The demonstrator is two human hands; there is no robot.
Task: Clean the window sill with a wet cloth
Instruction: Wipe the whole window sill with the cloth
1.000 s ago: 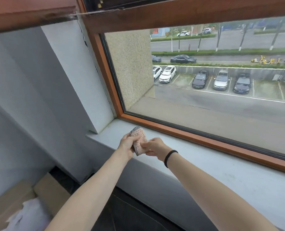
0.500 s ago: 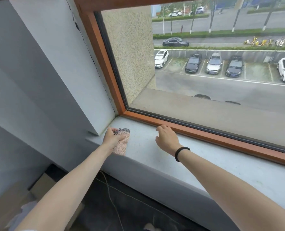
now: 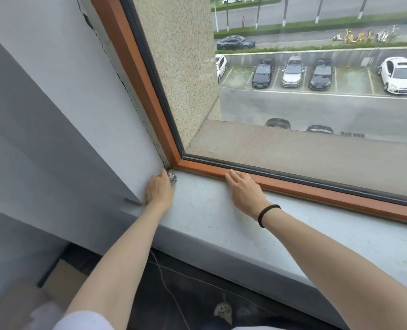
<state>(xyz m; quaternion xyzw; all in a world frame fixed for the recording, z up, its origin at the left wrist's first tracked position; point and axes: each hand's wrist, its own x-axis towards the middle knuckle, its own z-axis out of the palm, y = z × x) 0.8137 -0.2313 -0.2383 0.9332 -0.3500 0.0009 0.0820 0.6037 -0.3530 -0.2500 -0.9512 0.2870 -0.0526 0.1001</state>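
The window sill point(image 3: 209, 210) was speckled throughout; wiping was judged just begun. The right hand point(image 3: 245, 191) rested flat, fingers straight, at the window frame point(image 3: 317, 190). The left hand point(image 3: 159, 191) gripped the cloth point(image 3: 173, 178) in the sill's left corner; next, draw it rightward under pressure

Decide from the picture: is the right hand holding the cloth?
No, the right hand rests flat on the sill by the frame, while the left hand holds the cloth in the corner.
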